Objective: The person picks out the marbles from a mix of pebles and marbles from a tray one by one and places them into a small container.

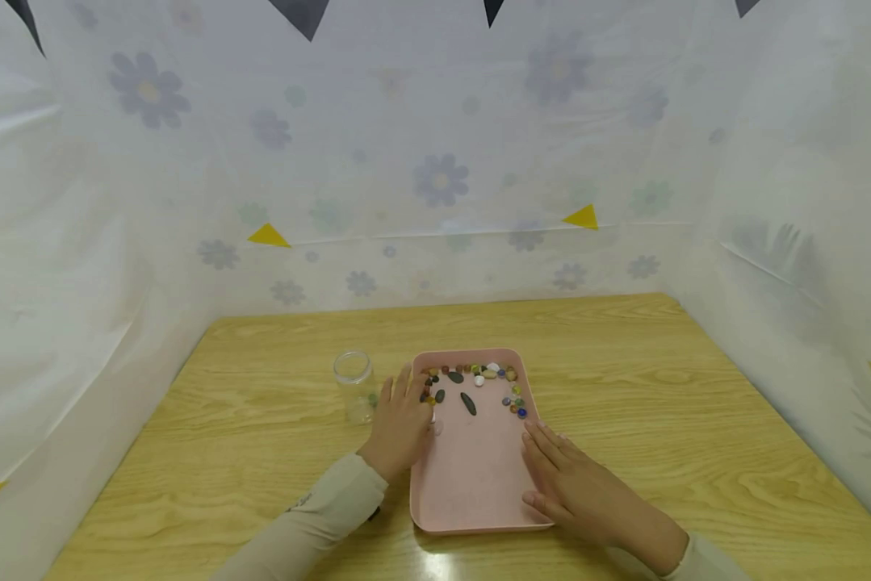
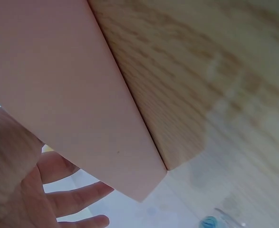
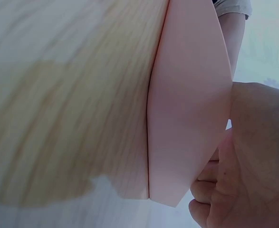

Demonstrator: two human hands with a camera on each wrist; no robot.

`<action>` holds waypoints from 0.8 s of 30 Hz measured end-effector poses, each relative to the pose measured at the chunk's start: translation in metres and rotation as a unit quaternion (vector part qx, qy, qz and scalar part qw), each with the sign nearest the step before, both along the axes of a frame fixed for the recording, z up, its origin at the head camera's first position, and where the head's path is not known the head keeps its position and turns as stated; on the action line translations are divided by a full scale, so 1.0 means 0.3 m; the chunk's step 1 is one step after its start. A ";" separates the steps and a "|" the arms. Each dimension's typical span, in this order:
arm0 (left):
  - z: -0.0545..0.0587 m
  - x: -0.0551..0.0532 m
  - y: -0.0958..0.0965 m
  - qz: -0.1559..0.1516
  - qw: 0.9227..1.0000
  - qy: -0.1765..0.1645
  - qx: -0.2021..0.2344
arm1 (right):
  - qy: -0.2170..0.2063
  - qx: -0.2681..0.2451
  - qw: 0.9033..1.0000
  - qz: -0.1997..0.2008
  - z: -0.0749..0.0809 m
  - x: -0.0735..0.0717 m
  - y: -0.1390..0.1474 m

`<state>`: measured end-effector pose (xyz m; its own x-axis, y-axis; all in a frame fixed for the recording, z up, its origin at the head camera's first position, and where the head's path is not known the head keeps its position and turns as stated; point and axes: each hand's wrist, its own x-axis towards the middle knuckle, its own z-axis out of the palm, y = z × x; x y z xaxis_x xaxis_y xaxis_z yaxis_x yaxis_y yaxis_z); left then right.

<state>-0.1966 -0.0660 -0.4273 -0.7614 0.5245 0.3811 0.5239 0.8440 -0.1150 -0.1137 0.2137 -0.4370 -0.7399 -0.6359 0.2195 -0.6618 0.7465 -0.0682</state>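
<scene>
Left of the pink tray (image 1: 471,484), a glass jar (image 1: 352,379) risked toppling if knocked by the left hand (image 1: 402,424), fingers released; stones (image 1: 467,403) inside the tray's far half risked scattering if the right hand (image 1: 584,491), unclenched at its right side, jolted it.

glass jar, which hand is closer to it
Left. The left hand is just beside the jar, at the left edge of the tray; the right hand is farther, at the tray's right edge.

No legible text, labels or numbers anywhere.
</scene>
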 end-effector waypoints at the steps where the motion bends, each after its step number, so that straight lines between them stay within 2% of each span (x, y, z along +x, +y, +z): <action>1: 0.000 0.000 0.001 0.000 1.000 -0.001 -0.001 | -0.001 0.001 1.000 0.000 0.000 -0.001 0.000; 7: 0.014 0.003 0.005 -0.002 1.000 -0.008 -0.002 | -0.009 0.001 1.000 -0.006 -0.003 -0.003 0.000; 10: 0.035 0.006 0.003 -0.022 0.999 -0.009 0.027 | -0.007 0.003 1.000 -0.007 -0.004 -0.004 -0.002; 15: 0.099 0.005 -0.006 -0.061 0.995 0.005 0.083 | -0.001 0.002 1.000 -0.005 -0.001 -0.005 -0.003; 20: 0.165 0.008 -0.026 -0.070 0.992 0.008 0.108 | -0.005 0.003 1.000 -0.005 0.005 -0.004 -0.006; 24: 0.200 0.006 -0.049 -0.070 0.987 0.015 0.146 | -0.003 0.003 1.000 -0.004 0.006 -0.005 -0.008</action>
